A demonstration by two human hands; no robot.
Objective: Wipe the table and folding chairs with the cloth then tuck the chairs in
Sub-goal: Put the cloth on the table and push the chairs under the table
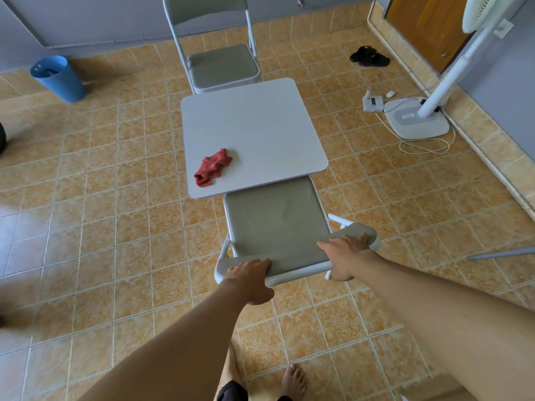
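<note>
A small grey square table point(260, 123) stands in the middle of the tiled floor. A crumpled red cloth point(212, 167) lies on its near left corner. The near folding chair point(275, 221) has its grey seat partly under the table's near edge. My left hand point(250, 280) grips the left end of the chair's backrest, thumb below the rail. My right hand point(346, 256) holds the right end of the backrest, fingers laid over its top. A second folding chair point(223, 65) stands beyond the table's far edge, facing me.
A blue bucket point(58, 78) stands at the far left by the wall. A white standing fan point(417, 117) with a cable and power strip is at the right. Black sandals point(369, 56) lie near a wooden door. My bare feet point(292, 380) show at the bottom.
</note>
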